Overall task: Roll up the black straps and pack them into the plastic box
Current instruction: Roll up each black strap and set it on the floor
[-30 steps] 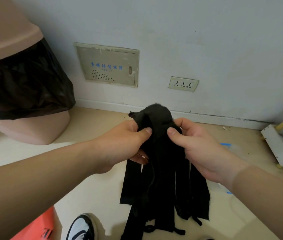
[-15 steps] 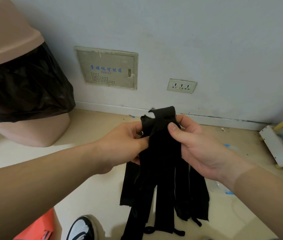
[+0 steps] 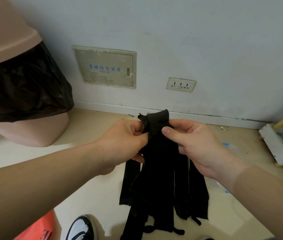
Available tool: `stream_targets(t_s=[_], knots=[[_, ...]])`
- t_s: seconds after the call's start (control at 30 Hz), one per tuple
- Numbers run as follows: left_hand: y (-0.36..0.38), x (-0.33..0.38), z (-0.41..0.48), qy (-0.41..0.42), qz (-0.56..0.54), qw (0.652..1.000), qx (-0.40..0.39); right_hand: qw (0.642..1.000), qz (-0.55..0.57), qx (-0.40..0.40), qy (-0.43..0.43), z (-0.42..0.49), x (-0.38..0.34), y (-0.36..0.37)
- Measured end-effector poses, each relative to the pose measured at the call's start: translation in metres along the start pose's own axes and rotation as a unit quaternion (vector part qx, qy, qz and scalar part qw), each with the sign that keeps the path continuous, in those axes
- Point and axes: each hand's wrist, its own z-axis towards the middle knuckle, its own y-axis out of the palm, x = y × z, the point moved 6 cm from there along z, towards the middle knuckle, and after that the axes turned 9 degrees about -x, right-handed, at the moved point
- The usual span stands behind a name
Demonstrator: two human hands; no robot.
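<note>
A person's left hand [image 3: 123, 144] and right hand [image 3: 196, 148], close together at chest height, both pinch the top end of a bundle of black straps [image 3: 159, 179]. The right thumb [image 3: 169, 133] presses on the front of the fabric. The rest of the bundle hangs straight down, with its loose ends trailing toward the floor [image 3: 92, 193] beside a black-and-white shoe [image 3: 80, 227].

A pink bin [image 3: 24, 132] with a black liner [image 3: 21, 87] stands to the left. A wall panel [image 3: 105, 68] and a socket [image 3: 180, 84] are behind the hands. A clear plastic object [image 3: 220, 185] lies on the floor just behind the right wrist. Whether it is the box cannot be told from here.

The roll appears barely begun, with only the top end gathered between the fingers. To roll well, the edges of the straps should be squared first, so the layers do not fan out. The first turn should be folded small and tight, with both thumbs holding it down. The hanging weight can supply tension while the hands turn the roll downward. The thin loops at the bottom could snag, and are best tucked in before the last turn.
</note>
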Motion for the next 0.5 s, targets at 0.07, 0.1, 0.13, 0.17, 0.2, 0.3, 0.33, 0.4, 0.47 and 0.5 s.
stream_targets(t_s=[0.07, 0.1, 0.13, 0.17, 0.2, 0.3, 0.33, 0.4, 0.47, 0.5], knots=[[0.001, 0.0, 0.001, -0.01, -0.018, 1.0, 0.003, 1.0, -0.003, -0.004, -0.012, -0.001, 0.0, 0.004], [0.001, 0.0, 0.001, -0.014, -0.025, 1.0, 0.004, 1.0, -0.004, -0.003, -0.018, -0.001, 0.0, 0.005], [0.001, 0.001, 0.001, -0.016, -0.032, 0.999, 0.004, 1.0, -0.003, 0.002, -0.021, -0.001, 0.0, 0.005], [0.001, 0.002, 0.001, -0.015, -0.035, 0.999, 0.003, 1.0, -0.001, 0.006, -0.024, -0.001, 0.0, 0.005], [0.0, 0.003, 0.001, -0.012, -0.033, 0.999, 0.0, 1.0, 0.0, 0.008, -0.027, -0.001, 0.0, 0.006], [0.002, 0.004, 0.0, -0.005, -0.004, 1.0, -0.015, 0.999, -0.02, 0.006, -0.032, -0.002, -0.002, 0.006], [0.003, 0.003, 0.0, -0.004, 0.008, 1.0, -0.021, 0.999, -0.034, 0.003, -0.035, -0.003, -0.003, 0.008], [0.006, 0.003, -0.002, -0.002, 0.033, 0.999, -0.03, 0.997, -0.069, -0.009, -0.044, -0.005, -0.004, 0.01], [0.007, 0.003, -0.004, -0.005, 0.072, 0.997, -0.031, 0.993, -0.106, -0.026, -0.053, -0.006, -0.004, 0.012], [0.007, 0.001, -0.005, -0.01, 0.1, 0.994, -0.032, 0.989, -0.13, -0.037, -0.059, -0.006, -0.005, 0.014]])
